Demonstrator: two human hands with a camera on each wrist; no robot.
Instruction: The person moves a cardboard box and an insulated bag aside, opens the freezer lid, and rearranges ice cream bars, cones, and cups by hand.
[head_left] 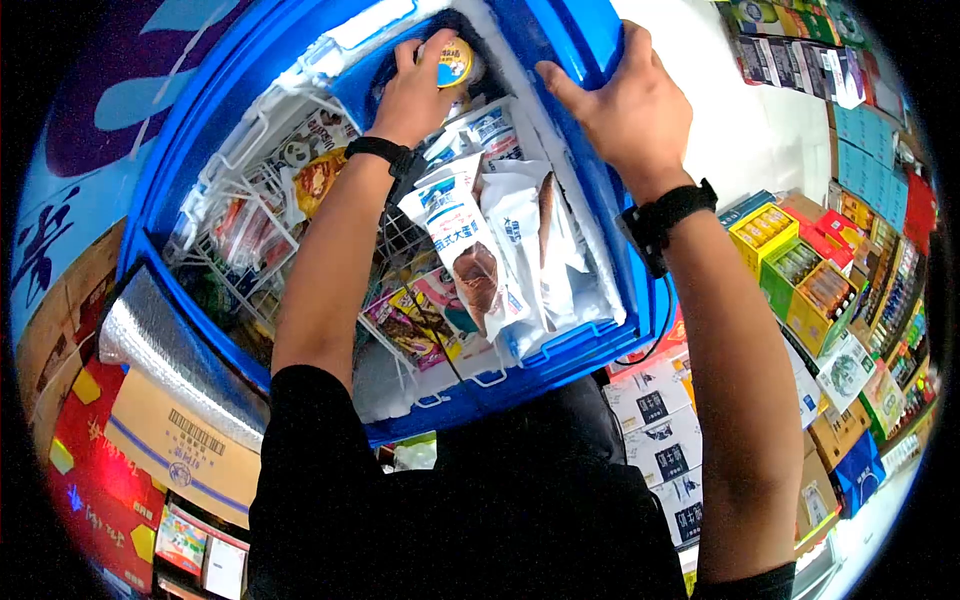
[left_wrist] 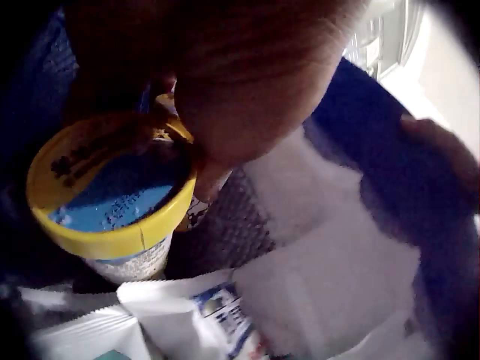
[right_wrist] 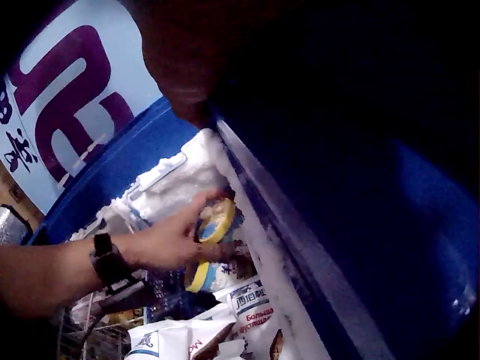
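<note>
Our left hand (head_left: 410,105) pinches a yellow-lidded tub (head_left: 456,62); our right hand (head_left: 642,115) grips the blue rim (head_left: 580,40). White packets (head_left: 450,220) lie nearby.

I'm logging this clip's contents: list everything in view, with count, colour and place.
Freezer: one, blue, centre
Tubs: at least two, yellow-rimmed, freezer's far end
Large packets: several, mostly white, freezer's right side
Other packets: several, multicoloured, freezer's left, middle
Wire basketwork: count unclear, white, inside freezer
Foil sheet: one, silver, left of freezer
Carton: one, brown, lower left
Shop goods: many, multicoloured, both sides
Panel: one, blue and purple, upper left
Straps: two, black, both wrists
Sleeves: two, black, bottom
Left hand: one, bare, gripping a tub
Right hand: one, bare, on freezer's rim
</note>
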